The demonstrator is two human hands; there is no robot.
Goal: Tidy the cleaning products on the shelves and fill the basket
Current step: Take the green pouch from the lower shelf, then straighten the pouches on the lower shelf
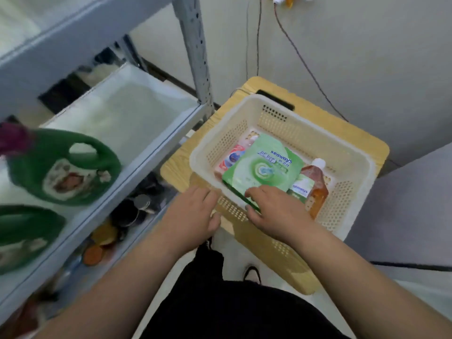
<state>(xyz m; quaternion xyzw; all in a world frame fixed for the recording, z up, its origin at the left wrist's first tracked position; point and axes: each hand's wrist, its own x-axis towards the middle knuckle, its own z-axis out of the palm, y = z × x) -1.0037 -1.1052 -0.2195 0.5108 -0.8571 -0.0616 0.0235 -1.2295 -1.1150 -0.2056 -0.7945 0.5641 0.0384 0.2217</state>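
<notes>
Cream perforated plastic basket (234, 143) part-filled; right hand (274, 209) pinches green plastic pouch (264, 165); left hand (193, 211) loose, seemingly empty; green handled jugs (61, 167) unsorted.

One cream basket (318, 143), two green jugs (63, 167) (27, 236), one green pouch (264, 167), one pink bottle (232, 160), one amber bottle (315, 189)

The right grip (271, 209) covered the near corner of the green pouch (261, 167), and that pouch hid most of the red-and-white pouch (232, 157) beyond the left grip (195, 211). Just right of the right grip, a small green pouch (302, 188) concealed the lower part of the amber bottle (315, 182). Far left of both grips, the green jug (61, 167) was smeared and its label unreadable. A second green jug (24, 231) was cut by the picture's edge, and the round lids (129, 211) below were too blurred to identify.
</notes>
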